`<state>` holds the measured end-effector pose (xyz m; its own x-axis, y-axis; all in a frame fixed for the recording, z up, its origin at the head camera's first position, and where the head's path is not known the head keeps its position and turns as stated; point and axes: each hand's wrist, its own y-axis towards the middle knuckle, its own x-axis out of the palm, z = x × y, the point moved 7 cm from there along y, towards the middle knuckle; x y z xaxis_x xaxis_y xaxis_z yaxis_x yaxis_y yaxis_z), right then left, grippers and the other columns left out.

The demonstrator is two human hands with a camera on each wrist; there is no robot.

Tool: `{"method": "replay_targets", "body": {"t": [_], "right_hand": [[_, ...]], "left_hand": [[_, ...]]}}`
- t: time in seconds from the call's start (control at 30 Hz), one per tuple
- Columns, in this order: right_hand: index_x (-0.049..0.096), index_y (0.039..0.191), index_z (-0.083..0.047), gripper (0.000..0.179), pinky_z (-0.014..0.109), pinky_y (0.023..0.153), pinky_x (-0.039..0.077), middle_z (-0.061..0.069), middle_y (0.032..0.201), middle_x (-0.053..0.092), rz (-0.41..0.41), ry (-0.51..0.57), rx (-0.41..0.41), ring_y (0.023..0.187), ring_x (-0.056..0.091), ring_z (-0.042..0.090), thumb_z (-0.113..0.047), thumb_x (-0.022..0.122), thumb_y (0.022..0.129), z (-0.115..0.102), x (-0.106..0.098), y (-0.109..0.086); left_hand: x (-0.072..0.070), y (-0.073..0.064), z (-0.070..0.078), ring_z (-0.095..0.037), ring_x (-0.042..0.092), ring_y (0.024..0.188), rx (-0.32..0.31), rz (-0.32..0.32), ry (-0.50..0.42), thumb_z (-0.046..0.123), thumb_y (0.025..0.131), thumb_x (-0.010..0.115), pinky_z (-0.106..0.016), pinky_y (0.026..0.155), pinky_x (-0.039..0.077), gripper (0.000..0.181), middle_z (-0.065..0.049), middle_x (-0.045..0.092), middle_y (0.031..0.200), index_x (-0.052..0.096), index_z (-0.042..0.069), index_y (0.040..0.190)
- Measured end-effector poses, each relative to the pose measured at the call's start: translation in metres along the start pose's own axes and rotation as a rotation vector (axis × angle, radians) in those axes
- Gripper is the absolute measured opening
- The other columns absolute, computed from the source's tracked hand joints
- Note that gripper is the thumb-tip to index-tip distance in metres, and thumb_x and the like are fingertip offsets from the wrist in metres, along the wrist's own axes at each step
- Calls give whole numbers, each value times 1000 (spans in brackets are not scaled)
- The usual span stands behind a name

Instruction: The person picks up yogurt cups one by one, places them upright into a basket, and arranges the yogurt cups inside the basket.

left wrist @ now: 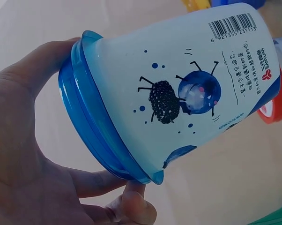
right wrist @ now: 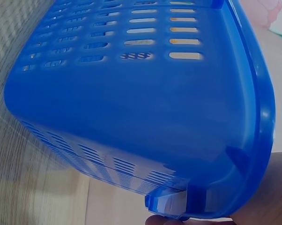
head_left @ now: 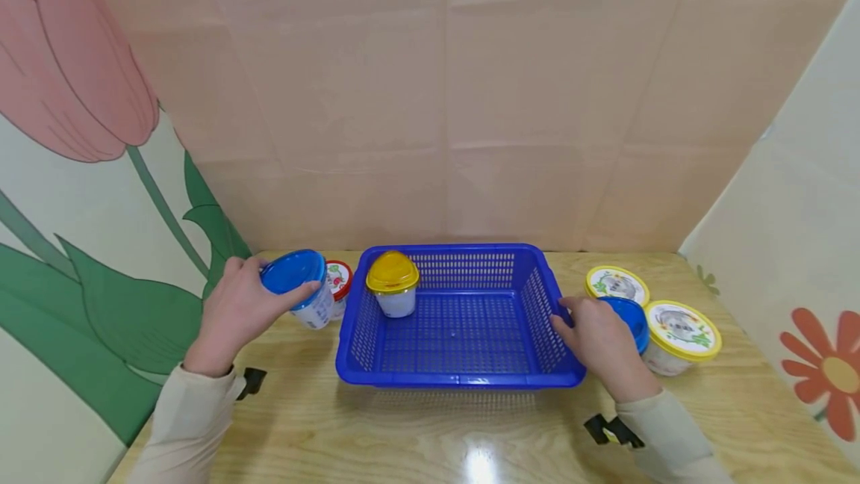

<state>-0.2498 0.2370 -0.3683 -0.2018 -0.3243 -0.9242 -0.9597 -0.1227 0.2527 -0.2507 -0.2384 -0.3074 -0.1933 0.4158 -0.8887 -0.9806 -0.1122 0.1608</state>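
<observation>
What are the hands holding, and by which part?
Left hand: the blue-lidded tub, by its lid. Right hand: the blue basket, by its right rim.

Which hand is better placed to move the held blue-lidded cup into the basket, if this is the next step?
Probably the left hand: it grips the cup by its lid, left of the basket. The right hand is at the basket's opposite end, holding no cup.
</observation>
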Motion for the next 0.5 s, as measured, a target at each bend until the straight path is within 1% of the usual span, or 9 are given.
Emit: {"method": "replay_targets", "body": {"t": [0.3,0.4,0.5], "right_hand": [[69,111,10,33,59,71,54,27,99,71,20,-12,-20,86,68,47,-16,69,90,0,1,-2],[69,112,10,34,59,71,54,28,100,71,17,-14,-19,87,68,47,-16,69,91,0,1,-1],[69,111,10,33,58,71,54,28,100,71,21,-14,-22,87,68,47,-16,69,90,0,1,-1]], "left_hand": [[-5,-1,14,-40,53,96,11,33,-5,81,77,60,-51,69,55,107,-29,49,119,49,-10,134],[-5,-2,18,-41,54,96,13,30,-7,81,77,60,-52,70,55,108,-30,48,120,48,-9,135],[-5,-3,22,-42,54,99,17,20,-12,81,77,60,-55,74,55,108,-31,47,124,48,-9,136]]}}
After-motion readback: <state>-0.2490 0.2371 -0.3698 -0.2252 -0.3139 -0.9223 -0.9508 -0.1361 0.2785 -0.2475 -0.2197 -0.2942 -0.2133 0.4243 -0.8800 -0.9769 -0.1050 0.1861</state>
